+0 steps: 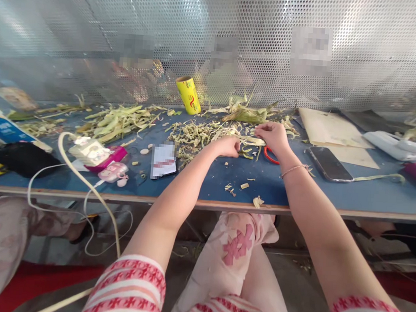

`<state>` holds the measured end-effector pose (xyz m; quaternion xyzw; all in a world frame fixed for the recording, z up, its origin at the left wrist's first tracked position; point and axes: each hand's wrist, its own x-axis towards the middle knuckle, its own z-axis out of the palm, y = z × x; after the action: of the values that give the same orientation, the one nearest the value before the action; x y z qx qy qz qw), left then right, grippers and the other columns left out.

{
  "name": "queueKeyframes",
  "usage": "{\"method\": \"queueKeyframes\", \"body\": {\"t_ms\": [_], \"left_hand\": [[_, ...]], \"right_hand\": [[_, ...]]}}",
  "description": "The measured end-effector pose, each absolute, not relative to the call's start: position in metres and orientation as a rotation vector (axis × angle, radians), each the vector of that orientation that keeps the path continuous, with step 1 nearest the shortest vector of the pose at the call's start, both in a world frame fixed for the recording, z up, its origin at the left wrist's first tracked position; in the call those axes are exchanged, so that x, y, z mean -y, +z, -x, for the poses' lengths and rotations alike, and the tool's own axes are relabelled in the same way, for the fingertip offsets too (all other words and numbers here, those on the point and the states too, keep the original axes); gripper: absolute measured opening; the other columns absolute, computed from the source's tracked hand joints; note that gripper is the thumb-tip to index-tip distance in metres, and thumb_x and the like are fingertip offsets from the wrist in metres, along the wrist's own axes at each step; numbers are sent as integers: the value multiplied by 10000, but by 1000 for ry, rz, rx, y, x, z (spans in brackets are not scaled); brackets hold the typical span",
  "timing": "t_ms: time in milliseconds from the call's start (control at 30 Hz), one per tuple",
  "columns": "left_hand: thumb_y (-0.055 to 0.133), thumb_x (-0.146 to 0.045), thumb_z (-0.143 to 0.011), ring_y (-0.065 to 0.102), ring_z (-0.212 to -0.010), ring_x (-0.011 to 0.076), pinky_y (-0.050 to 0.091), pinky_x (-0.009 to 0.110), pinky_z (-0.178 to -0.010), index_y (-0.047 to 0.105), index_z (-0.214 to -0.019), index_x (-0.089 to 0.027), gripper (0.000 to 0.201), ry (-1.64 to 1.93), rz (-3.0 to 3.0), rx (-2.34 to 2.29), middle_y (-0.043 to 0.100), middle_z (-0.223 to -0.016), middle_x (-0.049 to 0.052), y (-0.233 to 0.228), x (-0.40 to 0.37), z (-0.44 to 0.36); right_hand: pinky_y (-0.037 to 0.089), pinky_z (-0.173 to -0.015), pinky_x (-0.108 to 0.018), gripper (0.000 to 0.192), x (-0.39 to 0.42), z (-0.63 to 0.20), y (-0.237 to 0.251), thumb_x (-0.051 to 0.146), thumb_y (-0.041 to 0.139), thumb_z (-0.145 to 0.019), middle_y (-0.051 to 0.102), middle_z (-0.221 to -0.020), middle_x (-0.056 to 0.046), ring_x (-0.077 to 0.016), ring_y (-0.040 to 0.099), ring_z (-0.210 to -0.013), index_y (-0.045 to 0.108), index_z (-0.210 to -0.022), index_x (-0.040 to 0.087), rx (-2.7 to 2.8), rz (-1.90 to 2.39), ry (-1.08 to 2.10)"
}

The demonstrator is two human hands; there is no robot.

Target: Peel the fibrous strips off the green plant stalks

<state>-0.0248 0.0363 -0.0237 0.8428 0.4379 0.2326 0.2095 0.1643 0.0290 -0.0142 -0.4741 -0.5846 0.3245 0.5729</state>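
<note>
Left hand (229, 146): curled into a loose fist on the table, fingers drawn together over green husk strips (209, 134); whether a strip is actually pinched cannot be told.
Right hand (272, 134): laid palm-down with fingers curved onto a pale stalk (255, 141) at the right end of the same pile; a thin bracelet is seen at the wrist.
Husk strips: heaped mid-table, just beyond both hands, with a second heap (119, 120) to the left and leafy cobs (248, 113) nearer the perforated metal screen (216, 38).
Scissors (270, 156): red handle only, partly hidden under the right wrist.
Table (298, 191): blue top with a wooden front edge — bare room is left between the hands and that edge, apart from a few scraps.
Right side: a dark phone (329, 164) lies near the right forearm, with cardboard sheets (332, 131) behind it.
Left side: a power strip (89, 150), pink gadgets (112, 168) and white cables — these crowd the near-left edge.
Back edge: a yellow roll (188, 95) leans against the screen.
</note>
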Motion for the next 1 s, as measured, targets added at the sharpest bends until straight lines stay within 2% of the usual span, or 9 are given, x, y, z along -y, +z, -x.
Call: {"method": "queueKeyframes", "body": {"t_ms": [100, 233, 400, 500, 600, 700, 867, 1000], "left_hand": [[852, -135, -402, 407, -423, 109, 406, 257, -558, 548, -464, -227, 323, 711, -2327, -1167, 501, -429, -65, -35, -42, 20], [836, -171, -509, 466, -467, 128, 404, 266, -575, 554, -503, -218, 285, 727, -2300, -1183, 555, -486, -38, -36, -38, 14], [761, -168, -675, 581, -612, 134, 450, 267, -657, 553, -650, -181, 210, 972, -2100, -1083, 610, -614, -16, -19, -27, 11], [684, -132, -767, 656, -710, 135, 492, 270, -709, 539, -798, -170, 153, 1083, -1841, -902, 660, -746, 7, -11, -21, 7], [610, -110, -830, 655, -693, 112, 504, 263, -715, 537, -897, -163, 112, 1109, -1708, -810, 686, -803, 22, -7, -18, 5], [587, -165, -866, 601, -621, 88, 474, 244, -660, 549, -896, -154, 50, 1136, -1742, -810, 700, -805, 32, -8, -19, 4], [590, -348, -883, 496, -548, 74, 412, 245, -586, 597, -894, -148, 200, 1184, -1834, -804, 705, -810, 49, -14, -21, 5], [675, -456, -804, 581, -661, 109, 458, 258, -657, 616, -918, -152, 331, 1239, -1812, -769, 712, -855, 61, -18, -20, 2]], "right_hand": [[550, -668, -282, 72, -30, -165, -15, 171, 739, -612, 664, -582, 11, -121, 632, -579, 670, -632, 176, 1380, 1142, 738], [560, -681, -283, 95, -28, -162, -13, 184, 746, -611, 654, -571, 16, -123, 628, -585, 653, -627, 188, 1371, 1117, 784], [561, -734, -265, 165, -21, -160, -8, 278, 782, -629, 678, -644, 8, -113, 642, -643, 651, -686, 195, 1269, 965, 904], [545, -703, -241, 191, -17, -160, -5, 321, 784, -641, 670, -655, 14, -96, 621, -629, 656, -712, 200, 1301, 867, 921], [534, -666, -241, 224, -15, -159, -3, 355, 800, -622, 654, -644, 22, -93, 596, -607, 661, -712, 203, 1348, 811, 908], [540, -666, -267, 267, -16, -158, -4, 384, 826, -587, 652, -632, 24, -106, 604, -602, 662, -694, 203, 1362, 756, 909], [515, -640, -276, 177, -20, -156, -8, 318, 803, -606, 652, -607, 28, -107, 588, -577, 703, -698, 204, 1395, 762, 802], [508, -666, -287, 113, -21, -154, -10, 257, 764, -610, 695, -670, 10, -126, 617, -638, 730, -702, 199, 1378, 804, 729]]}}
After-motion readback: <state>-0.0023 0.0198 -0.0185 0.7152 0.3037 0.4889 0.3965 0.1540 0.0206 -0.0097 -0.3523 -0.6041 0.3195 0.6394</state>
